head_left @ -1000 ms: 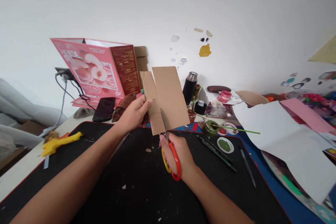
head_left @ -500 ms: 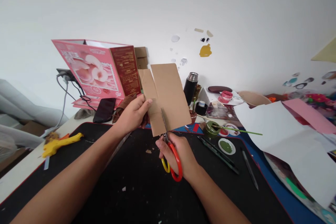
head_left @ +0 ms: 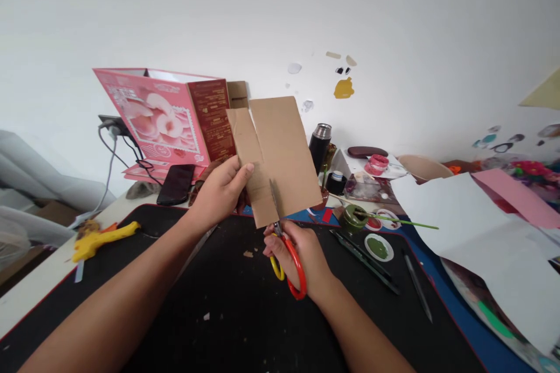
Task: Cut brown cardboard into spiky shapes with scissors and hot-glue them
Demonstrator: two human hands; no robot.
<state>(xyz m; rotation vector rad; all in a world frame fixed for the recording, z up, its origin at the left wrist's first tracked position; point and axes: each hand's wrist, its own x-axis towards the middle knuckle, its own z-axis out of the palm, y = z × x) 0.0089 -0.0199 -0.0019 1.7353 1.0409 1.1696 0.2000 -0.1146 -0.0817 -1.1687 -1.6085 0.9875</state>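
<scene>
Over the mat point(head_left: 245, 315), the left hand point(head_left: 222, 187) pinches cardboard point(head_left: 285, 151), top edge now higher, the right hand point(head_left: 310, 253) gripping scissors point(head_left: 277, 228).

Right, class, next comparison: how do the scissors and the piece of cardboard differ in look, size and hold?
Look: the scissors have red and yellow handles and metal blades, while the cardboard is flat and brown. Size: the cardboard looks broader than the scissors. Hold: the right grip has the scissors by their handles; the left grip pinches the cardboard near its left edge. Shared: both are held above the black mat.
</scene>
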